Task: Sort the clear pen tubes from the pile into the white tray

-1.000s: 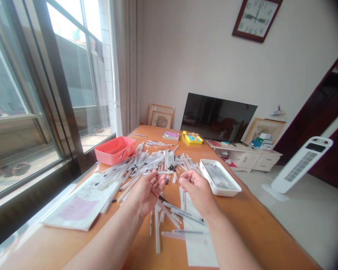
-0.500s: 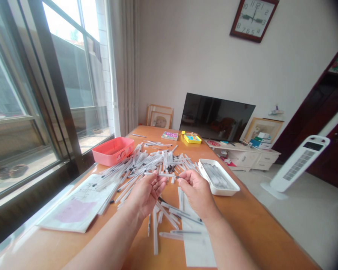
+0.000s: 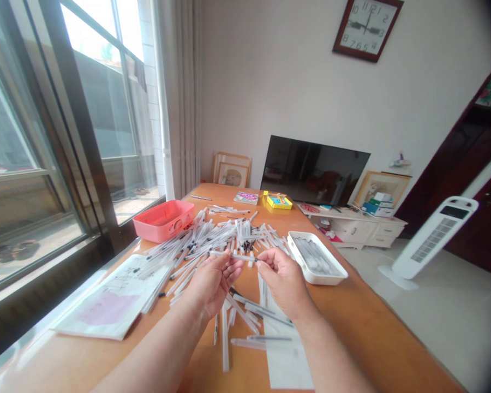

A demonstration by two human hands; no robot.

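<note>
Above an orange wooden table (image 3: 360,327), a thin clear pen barrel (image 3: 229,255) with a dark tip crosses between my hands. My left hand (image 3: 215,285) is palm-up with curled fingers, and it appears to hold the barrel's far end. My right hand (image 3: 284,281) has its fingertips pinched close to the dark tip, and anything inside the pinch is hidden. A large pile of clear pen barrels (image 3: 204,237) lies just beyond my hands. Looser barrels (image 3: 245,319) lie below them on a white sheet (image 3: 288,365).
A white tray (image 3: 311,274) of pens stands right of my right hand, and a coral plastic box (image 3: 161,221) stands at the left. Printed papers (image 3: 110,300) lie near the window edge. Small boxes (image 3: 277,201) sit at the table's far end.
The pen barrel has tilted, with its dark tip now lower. My hands have drawn closer together, and my right fingertips are nearer that tip.
</note>
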